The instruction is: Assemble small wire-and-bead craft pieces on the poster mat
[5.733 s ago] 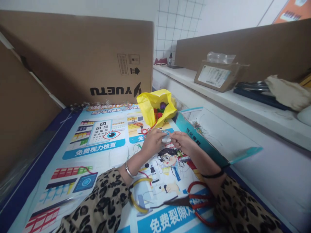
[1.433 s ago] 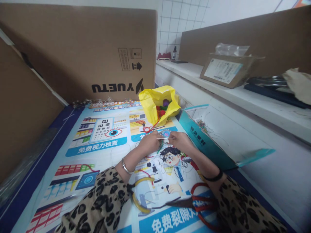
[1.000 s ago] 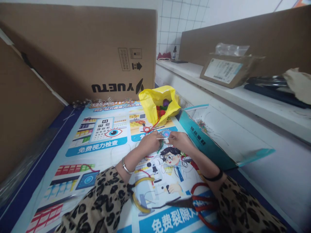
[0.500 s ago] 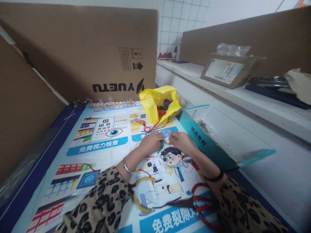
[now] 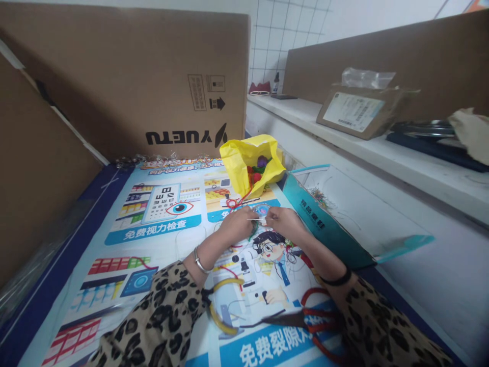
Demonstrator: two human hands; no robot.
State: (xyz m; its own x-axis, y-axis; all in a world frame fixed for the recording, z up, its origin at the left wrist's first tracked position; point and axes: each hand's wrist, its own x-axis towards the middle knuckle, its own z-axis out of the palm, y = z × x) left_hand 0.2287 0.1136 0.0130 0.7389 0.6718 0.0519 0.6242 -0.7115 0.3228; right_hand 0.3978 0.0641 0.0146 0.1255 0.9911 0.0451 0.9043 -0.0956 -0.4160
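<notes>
Two hands are seen in the head view, brought close together over the poster [image 5: 153, 285], with a thin white piece [image 5: 262, 219] stretched level between the fingertips. By the left hand [image 5: 240, 223], reached forward with the wrist fairly straight and the knuckles up, the piece is pinched, thumb and fingers together. The right hand [image 5: 284, 221] is angled inward from its side, fingers curled and clamped on the piece's other end; its exact finger placement cannot be told. Beneath the left fingertips a green strand [image 5: 252, 233] is seen hanging. Both forearms are slanted inward, the left ringed by a bangle [image 5: 202, 261], the right by a black band [image 5: 338, 279]. Red-handled scissors [image 5: 284, 319] are laid near the right sleeve. Beyond the hands, a yellow bag [image 5: 237, 171] is stood open.
</notes>
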